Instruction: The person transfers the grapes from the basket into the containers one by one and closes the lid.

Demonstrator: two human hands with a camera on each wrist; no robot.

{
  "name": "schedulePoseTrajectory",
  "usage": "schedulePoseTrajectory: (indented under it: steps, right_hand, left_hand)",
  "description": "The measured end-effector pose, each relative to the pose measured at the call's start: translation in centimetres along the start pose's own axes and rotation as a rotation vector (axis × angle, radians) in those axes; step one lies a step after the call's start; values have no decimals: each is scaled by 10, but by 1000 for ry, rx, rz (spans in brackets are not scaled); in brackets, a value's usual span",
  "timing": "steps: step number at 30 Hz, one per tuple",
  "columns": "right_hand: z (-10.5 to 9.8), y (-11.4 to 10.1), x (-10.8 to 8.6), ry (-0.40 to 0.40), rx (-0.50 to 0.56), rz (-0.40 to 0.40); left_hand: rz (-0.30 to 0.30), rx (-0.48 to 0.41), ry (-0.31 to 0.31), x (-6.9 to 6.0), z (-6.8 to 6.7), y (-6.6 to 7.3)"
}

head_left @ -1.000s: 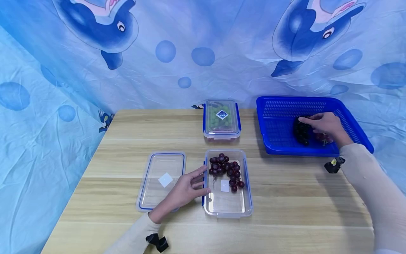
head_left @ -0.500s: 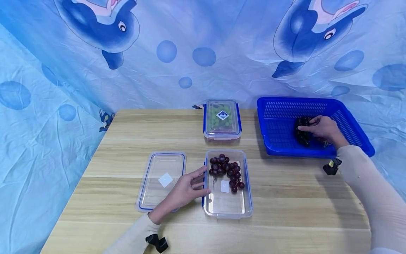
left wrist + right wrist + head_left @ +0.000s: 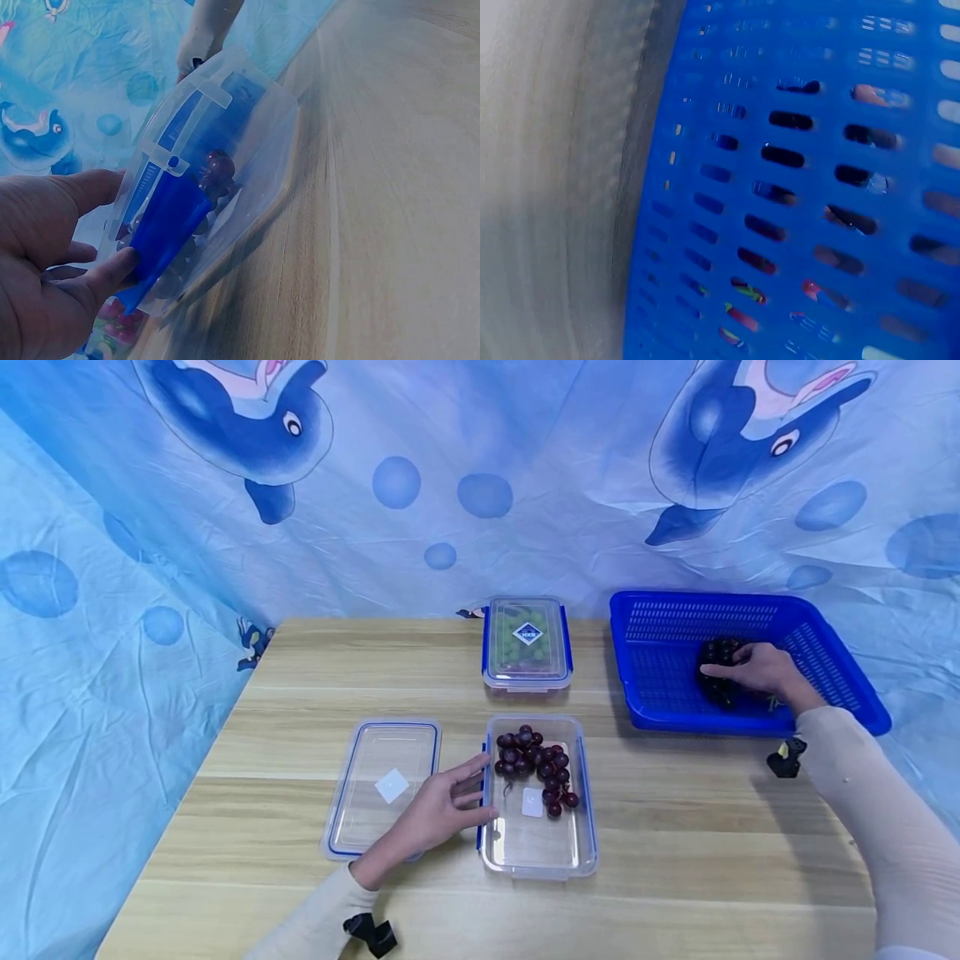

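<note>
Blue basket [image 3: 654,681] holds black grapes [image 3: 713,690]; open box [image 3: 542,846], red grapes [image 3: 555,767].

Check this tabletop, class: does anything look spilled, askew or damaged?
Nothing stands out: the red grapes sit inside the open container, its detached lid lies flat beside it, and the dark grapes are within the blue basket.
</note>
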State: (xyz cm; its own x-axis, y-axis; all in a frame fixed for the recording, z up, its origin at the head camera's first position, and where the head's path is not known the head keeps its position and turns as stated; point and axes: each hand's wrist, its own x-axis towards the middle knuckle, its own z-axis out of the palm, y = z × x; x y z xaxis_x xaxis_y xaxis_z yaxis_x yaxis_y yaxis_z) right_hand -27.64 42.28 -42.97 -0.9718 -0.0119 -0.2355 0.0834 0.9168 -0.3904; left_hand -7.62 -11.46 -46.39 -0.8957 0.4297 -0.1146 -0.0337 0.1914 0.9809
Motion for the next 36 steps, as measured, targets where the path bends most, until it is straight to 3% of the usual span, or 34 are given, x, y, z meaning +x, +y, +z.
schedulePoseTrajectory:
  steps: [11, 21, 28, 36]
  right_hand:
    - [4, -4, 6, -77, 157, 31]
    - [6, 4, 2, 93, 161, 12]
    - [5, 6, 0, 129, 300, -28]
    - [7, 4, -2, 165, 350, -37]
  left_hand:
    - [2, 7, 5, -2, 0, 2]
    - [-3, 14, 0, 0, 0, 2]
    - [0, 26, -5, 0, -2, 1]
    - [3, 26, -7, 0, -2, 0]
